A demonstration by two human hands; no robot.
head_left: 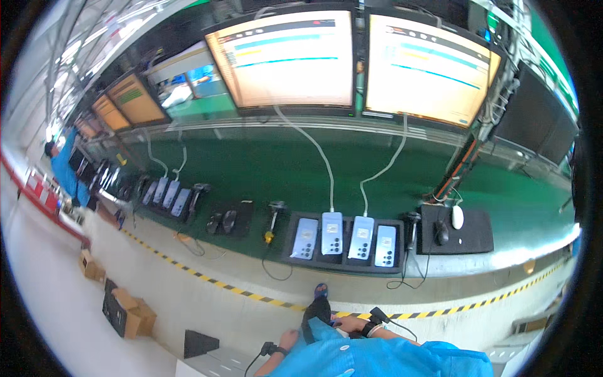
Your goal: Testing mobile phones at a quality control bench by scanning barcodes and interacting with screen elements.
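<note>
No words can be read. Blurred lines of text are displayed on the two bright monitors (289, 75), well beyond the hands (349, 323); pale labels (331, 229), illegibly small, are borne by phones (361, 245) nearer the hands.

The desk (251, 160) is long, with a green top, and its things stand mostly along the front edge. Right at that edge sits a dark tray (339, 264) holding four pale blue phones (332, 226) in a row. Just beside the tray's left side is a dark tool with a yellow end (273, 220); just beside its right side, another dark tool (412, 229). Toward the desk's right end lies a black mat (474, 235), carrying a dark mouse (441, 232) and a white rounded object (458, 217). Toward the left end are a smaller mat (244, 226) and, beyond it, a second phone tray (164, 211).
</note>
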